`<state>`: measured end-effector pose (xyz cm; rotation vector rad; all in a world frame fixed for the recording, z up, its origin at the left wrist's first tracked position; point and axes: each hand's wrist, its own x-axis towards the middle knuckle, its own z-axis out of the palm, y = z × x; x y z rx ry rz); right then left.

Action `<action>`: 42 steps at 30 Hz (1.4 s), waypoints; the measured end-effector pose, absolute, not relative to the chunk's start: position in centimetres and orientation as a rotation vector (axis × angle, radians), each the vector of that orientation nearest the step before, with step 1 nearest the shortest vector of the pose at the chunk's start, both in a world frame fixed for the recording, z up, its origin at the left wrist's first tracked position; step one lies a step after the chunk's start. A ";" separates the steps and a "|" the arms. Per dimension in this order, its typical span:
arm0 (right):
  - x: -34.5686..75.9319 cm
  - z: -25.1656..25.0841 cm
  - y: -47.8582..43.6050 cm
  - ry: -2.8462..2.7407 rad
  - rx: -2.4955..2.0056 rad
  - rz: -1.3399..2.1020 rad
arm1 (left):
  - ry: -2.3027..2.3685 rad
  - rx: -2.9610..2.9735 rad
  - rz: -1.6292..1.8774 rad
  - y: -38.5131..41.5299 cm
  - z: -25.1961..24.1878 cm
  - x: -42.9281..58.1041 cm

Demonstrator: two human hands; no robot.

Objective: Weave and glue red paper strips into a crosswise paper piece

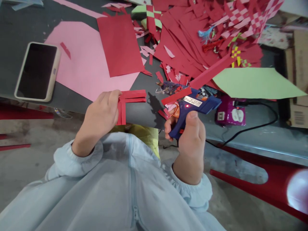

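Note:
Red paper strips (pixel 133 96) are pinched in my left hand (pixel 102 110) at the table's front edge. Some of them point right and others hang down, with the part where they meet under my fingers. My right hand (pixel 189 131) is wrapped around the handle of a blue hot glue gun (pixel 199 104) with a small red light lit on its side. The gun's nozzle end (pixel 169 88) points left, dark and crusted, apart from the strips. A loose red strip (pixel 176 95) lies across the view beside the gun.
A phone (pixel 37 72) lies at left beside pink paper (pixel 79 61) and a red sheet (pixel 120 45). Red paper and woven pieces (pixel 237 16) pile up at the back. Green paper (pixel 255 81), a purple box (pixel 231 112) and a black cord (pixel 255 128) are at right.

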<state>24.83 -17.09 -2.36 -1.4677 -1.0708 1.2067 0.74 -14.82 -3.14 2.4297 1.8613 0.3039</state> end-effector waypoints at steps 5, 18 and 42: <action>24.8 -2.3 -17.1 -1.082 -1.461 1.222 | 1.834 2.470 0.282 -14.8 -3.1 0.8; 24.6 -2.2 -17.1 -1.087 -1.475 1.244 | 1.759 2.558 0.165 -15.2 -2.9 0.7; 25.2 -2.4 -17.5 -1.072 -1.467 1.262 | 1.781 2.709 -0.217 -15.3 -2.1 2.0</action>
